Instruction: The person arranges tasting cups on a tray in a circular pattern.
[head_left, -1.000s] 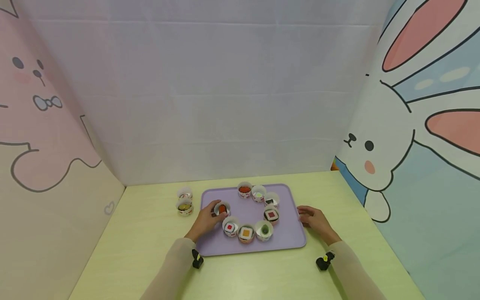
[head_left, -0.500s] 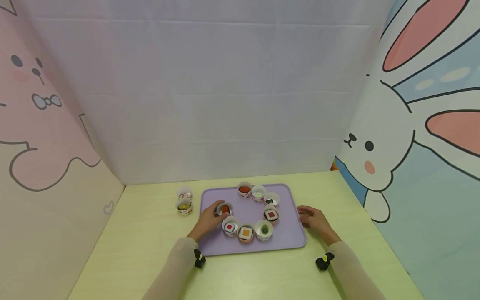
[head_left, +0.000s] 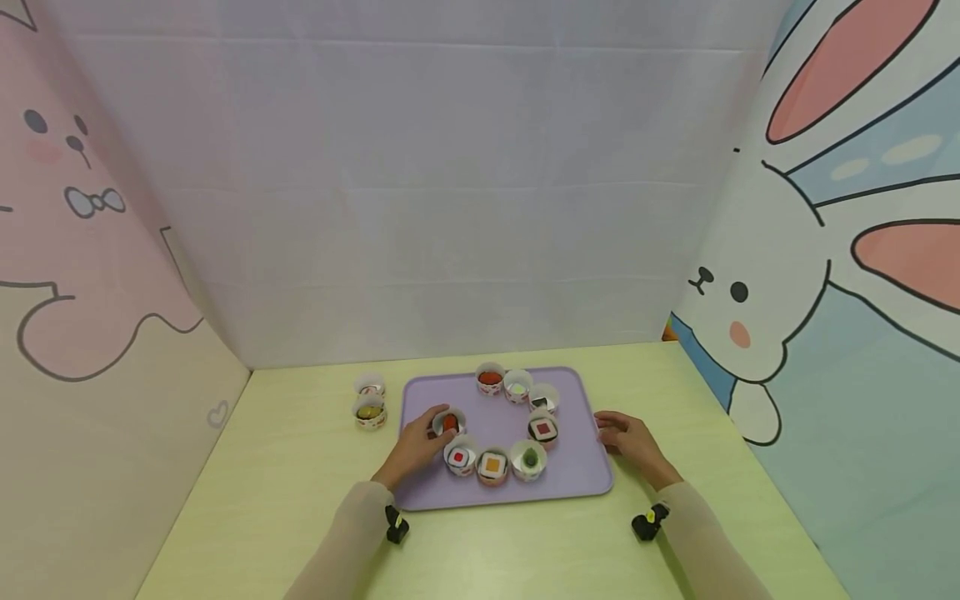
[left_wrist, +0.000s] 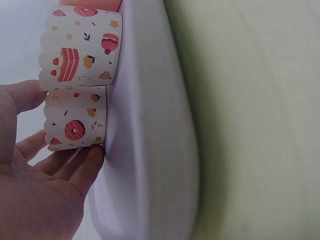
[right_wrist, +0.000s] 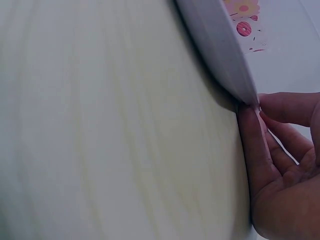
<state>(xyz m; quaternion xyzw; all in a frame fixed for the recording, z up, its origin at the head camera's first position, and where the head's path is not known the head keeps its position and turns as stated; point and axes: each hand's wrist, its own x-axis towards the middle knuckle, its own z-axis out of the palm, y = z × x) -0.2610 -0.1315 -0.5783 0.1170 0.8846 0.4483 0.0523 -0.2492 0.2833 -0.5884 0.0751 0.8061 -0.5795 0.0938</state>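
Note:
A lilac tray [head_left: 579, 467] bears several paper baking cups set in a ring, each with small toy-like sushi or food in it. My left hand [head_left: 414, 448] holds the cup with an orange-red piece [head_left: 450, 423] on the ring's left side. In the left wrist view, thumb and fingers span this dessert-printed cup [left_wrist: 75, 120], which stands right against another printed cup [left_wrist: 82, 45]. On the tray's right edge, my right hand [head_left: 633, 446] pinches the rim. The right wrist view shows the tray rim [right_wrist: 220, 50] between thumb and fingers.
Two more paper cups stand on the pale yellow table left of the tray; the nearer cup [head_left: 370, 413] has yellowish contents. A cup with a red square [head_left: 459, 458] sits close by the left hand. A white cloth wall [head_left: 450, 208] rises behind the table.
My left hand has shifted the cup with the orange-red piece slightly right and nearer, up to the cup with the red square. The right hand stays at the tray edge.

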